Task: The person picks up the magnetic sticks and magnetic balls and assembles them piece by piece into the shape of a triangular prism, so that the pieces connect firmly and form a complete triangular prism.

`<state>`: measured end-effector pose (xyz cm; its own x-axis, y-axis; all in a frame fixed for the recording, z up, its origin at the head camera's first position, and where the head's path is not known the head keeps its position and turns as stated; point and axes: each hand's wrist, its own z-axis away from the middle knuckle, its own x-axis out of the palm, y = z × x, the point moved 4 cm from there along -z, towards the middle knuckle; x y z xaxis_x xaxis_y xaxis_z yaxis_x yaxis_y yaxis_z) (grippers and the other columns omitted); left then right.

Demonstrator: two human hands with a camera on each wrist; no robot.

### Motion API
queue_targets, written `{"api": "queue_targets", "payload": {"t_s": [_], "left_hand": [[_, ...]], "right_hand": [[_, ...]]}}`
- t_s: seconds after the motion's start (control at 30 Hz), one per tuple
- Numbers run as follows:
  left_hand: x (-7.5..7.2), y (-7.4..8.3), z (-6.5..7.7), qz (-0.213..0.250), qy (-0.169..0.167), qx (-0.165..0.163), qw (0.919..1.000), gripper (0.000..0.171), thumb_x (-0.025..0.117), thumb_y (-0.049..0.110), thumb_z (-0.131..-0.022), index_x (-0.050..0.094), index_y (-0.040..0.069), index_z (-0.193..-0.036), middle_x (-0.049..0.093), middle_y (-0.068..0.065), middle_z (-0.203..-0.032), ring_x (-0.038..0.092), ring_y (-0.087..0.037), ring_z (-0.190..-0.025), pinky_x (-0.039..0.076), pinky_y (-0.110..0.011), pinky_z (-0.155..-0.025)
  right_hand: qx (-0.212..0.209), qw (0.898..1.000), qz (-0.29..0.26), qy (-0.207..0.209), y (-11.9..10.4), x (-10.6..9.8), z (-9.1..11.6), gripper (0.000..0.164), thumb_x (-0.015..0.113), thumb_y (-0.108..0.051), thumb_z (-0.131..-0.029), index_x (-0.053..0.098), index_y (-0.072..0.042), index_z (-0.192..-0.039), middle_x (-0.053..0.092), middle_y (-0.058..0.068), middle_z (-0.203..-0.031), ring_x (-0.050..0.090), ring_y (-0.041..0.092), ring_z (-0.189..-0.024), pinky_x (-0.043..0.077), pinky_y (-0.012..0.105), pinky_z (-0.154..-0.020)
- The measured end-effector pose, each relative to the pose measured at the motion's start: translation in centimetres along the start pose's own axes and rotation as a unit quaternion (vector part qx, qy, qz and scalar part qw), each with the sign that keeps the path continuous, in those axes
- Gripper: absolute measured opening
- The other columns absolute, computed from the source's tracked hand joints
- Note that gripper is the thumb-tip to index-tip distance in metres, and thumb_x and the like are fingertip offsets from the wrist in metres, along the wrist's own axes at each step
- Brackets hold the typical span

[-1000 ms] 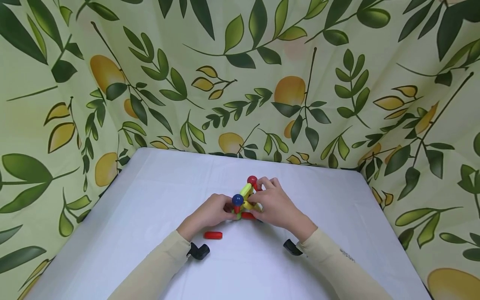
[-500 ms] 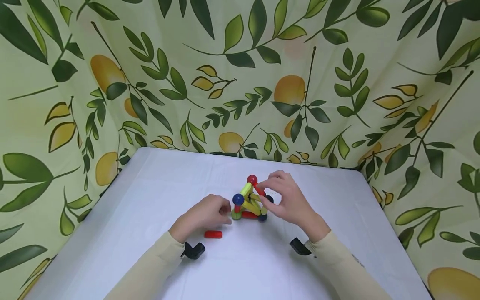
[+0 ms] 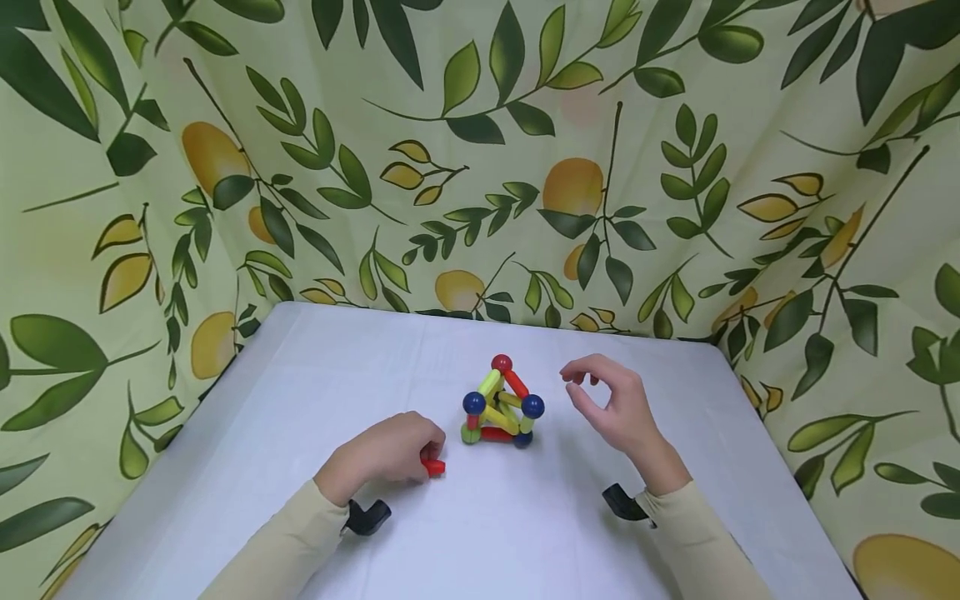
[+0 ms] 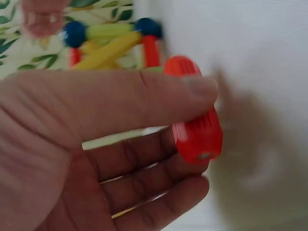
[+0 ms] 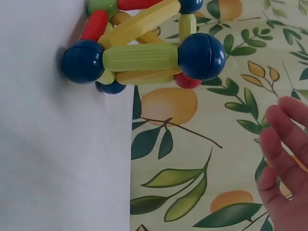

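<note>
Between thumb and fingers, my left hand (image 3: 390,450) pinches a red magnetic rod (image 4: 198,137), its ribbed grip and hexagonal end showing in the left wrist view. Just beyond it stands a magnetic building frame (image 3: 501,419) of red, yellow and light green rods joined by balls. A red ball (image 3: 502,363) tops the frame, with a blue ball (image 3: 474,403) at its left corner and another at its right. To the right of the frame, my right hand (image 3: 618,408) hovers apart from it, fingers loosely bent and holding nothing.
A white cloth (image 3: 495,533) covers the table. Behind and beside it hangs a curtain (image 3: 480,175) printed with leaves and fruit. Black wrist mounts (image 3: 367,517) sit at both sleeve cuffs.
Both hands have come away from the frame, which now stands by itself. My left hand has moved left and down onto the loose red rod; my right hand has drawn back to the right.
</note>
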<state>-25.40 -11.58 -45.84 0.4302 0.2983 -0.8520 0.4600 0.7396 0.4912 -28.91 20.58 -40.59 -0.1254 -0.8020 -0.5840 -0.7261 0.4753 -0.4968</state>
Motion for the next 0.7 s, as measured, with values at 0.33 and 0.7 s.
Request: {"api": "queue_targets", "payload": {"t_s": [0.33,0.7], "left_hand": [[-6.2,6.5,-0.3,0.041,0.116,0.109,0.9864,0.015,0.085,0.011,-0.094,0.082,0.016,-0.109,0.069,0.012,-0.095,0.063,-0.01,-0.087,0.056,-0.032,-0.08],[-6.0,8.3,-4.4,-0.059,0.149,0.102,0.9818,0.02,0.087,0.017,-0.093,0.085,0.011,-0.112,0.075,0.0,-0.103,0.061,-0.017,-0.096,0.054,-0.029,-0.081]], "right_hand": [[0.023,0.996,-0.003,-0.083,0.4,0.9,0.2,0.026,0.079,-0.008,-0.094,0.079,-0.017,-0.118,0.077,-0.005,-0.107,0.066,0.013,-0.092,0.055,0.03,-0.077],[0.049,0.992,-0.007,-0.113,0.3,1.6,0.5,0.034,0.082,-0.013,-0.094,0.076,-0.018,-0.127,0.073,-0.011,-0.112,0.068,0.016,-0.093,0.057,0.032,-0.078]]}}
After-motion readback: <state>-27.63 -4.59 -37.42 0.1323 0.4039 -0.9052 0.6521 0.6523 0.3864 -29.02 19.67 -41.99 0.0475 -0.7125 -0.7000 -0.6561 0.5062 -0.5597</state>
